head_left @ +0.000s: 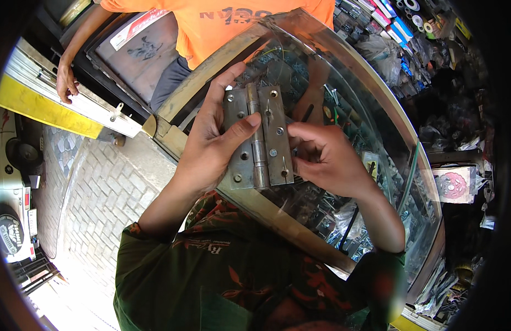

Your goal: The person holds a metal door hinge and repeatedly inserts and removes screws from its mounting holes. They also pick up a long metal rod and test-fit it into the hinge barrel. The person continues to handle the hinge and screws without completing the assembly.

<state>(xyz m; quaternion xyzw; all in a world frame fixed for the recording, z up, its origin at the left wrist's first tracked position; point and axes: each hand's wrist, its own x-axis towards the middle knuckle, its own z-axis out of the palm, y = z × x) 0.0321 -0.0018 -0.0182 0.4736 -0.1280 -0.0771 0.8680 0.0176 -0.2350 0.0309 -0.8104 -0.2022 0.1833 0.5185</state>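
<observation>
Premises: hardware shop, apparently street-facing. Curved glass display counter (343,83) holds small metal fittings; packaged stock (388,16) behind it, brick paving (101,193) left of it.

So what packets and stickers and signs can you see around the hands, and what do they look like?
Flat packet: hangs at the right, past the glass counter; clear wrap, white card, round pink picture.
Small boxes: stacked on shelves at the top right; pink, white and blue.
Tape rolls: top right corner; small rings, white and yellow.
Sticker: top left on a dark panel; red and white strip.
Clear bags: inside the counter, below the right hand; shiny, hold small metal parts.
</observation>
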